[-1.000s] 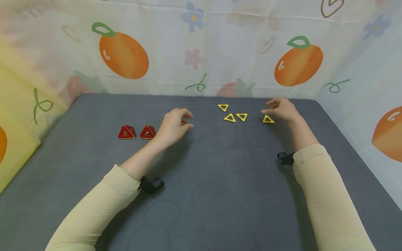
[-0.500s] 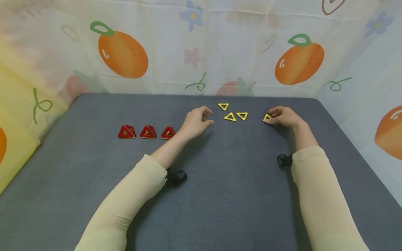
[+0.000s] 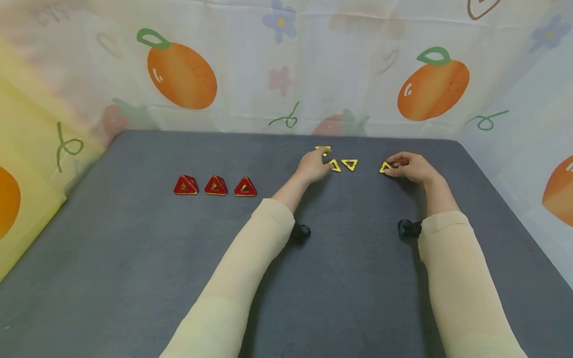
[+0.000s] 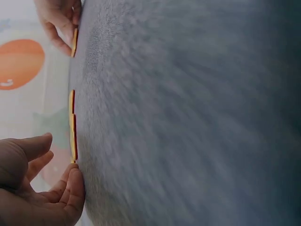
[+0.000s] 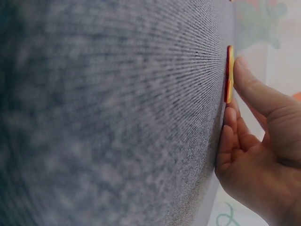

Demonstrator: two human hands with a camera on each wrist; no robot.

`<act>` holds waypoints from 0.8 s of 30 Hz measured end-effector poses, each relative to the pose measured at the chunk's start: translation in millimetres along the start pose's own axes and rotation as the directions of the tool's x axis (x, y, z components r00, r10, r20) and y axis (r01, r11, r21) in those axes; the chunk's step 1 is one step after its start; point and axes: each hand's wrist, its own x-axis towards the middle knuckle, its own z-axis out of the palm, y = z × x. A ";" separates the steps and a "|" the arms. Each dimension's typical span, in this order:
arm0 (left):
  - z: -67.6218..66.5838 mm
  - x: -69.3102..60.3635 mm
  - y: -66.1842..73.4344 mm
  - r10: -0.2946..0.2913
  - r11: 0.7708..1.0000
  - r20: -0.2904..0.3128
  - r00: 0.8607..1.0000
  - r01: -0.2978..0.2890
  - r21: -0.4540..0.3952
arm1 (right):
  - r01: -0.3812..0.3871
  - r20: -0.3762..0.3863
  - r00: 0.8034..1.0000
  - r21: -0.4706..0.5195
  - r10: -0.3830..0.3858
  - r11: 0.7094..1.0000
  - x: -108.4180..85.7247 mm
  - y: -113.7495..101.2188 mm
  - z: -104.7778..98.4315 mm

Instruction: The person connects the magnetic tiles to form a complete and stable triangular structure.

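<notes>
In the head view my left hand point(image 3: 312, 166) reaches in over the yellow triangle tiles at the back, its thumb and fingers spread apart. One tile point(image 3: 323, 147) is partly behind the fingers and another tile point(image 3: 337, 167) lies beside them. The left wrist view has the fingertips point(image 4: 74, 168) at the end of a flat tile point(image 4: 73, 136), and whether they touch it I cannot tell. Farther right, my right hand point(image 3: 414, 169) pinches a separate yellow triangle tile point(image 3: 382, 169) by its edges. This tile point(image 5: 229, 75) has a red underside and appears to lie on the tabletop.
Three red pyramids, the left one point(image 3: 185, 186), the middle one point(image 3: 216, 186) and the right one point(image 3: 245, 187), stand in a row left of my left arm. Another yellow tile point(image 3: 349, 161) lies between my hands. A printed cloth point(image 3: 241, 74) hangs behind the grey table point(image 3: 349, 278).
My left hand has moved right, away from the red pyramids to the grouped tiles, uncovering the third pyramid. My right hand has come down onto the separate tile and stayed there.
</notes>
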 end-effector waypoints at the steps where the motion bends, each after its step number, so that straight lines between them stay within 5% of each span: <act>1: 1.3 2.1 1.8 -0.007 1.000 0.006 1.000 0.007 0.017 | 0.003 0.002 1.000 0.000 -0.003 1.000 0.0 -0.2 -0.4; 11: 8.0 9.6 14.0 -0.117 0.979 0.058 0.991 0.105 0.174 | 0.018 0.019 1.000 -0.039 -0.018 0.999 1.3 -1.3 -2.9; 24: 9.9 10.5 12.0 -0.142 0.965 0.077 0.987 0.121 0.232 | 0.034 0.033 0.999 -0.076 -0.031 0.997 1.8 -2.7 0.2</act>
